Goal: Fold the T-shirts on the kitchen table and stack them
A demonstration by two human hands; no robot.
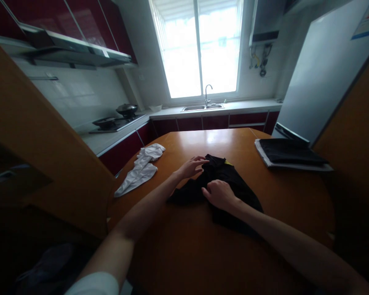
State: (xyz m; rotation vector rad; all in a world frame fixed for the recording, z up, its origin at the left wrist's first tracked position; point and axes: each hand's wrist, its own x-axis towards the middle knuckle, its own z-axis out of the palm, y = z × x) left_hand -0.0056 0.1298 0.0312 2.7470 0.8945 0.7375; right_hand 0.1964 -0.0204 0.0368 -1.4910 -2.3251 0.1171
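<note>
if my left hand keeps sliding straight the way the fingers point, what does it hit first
The left hand points right, across the far edge of the black garment. Its fingertips already touch that cloth, so it would likely meet more of it, near the yellow tag. Depth is uncertain.

Head camera looks forward and down over the table [203, 254]

Round wooden table [184, 250]: white cloth [142, 166] at left edge; folded dark stack [290, 153] at far right; sink [203, 107] beyond.

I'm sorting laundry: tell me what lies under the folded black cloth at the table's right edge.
Under the folded black cloth lies a lighter, whitish folded layer, showing along its front and left edges. Its middle is covered. Both rest on the wooden table.
</note>
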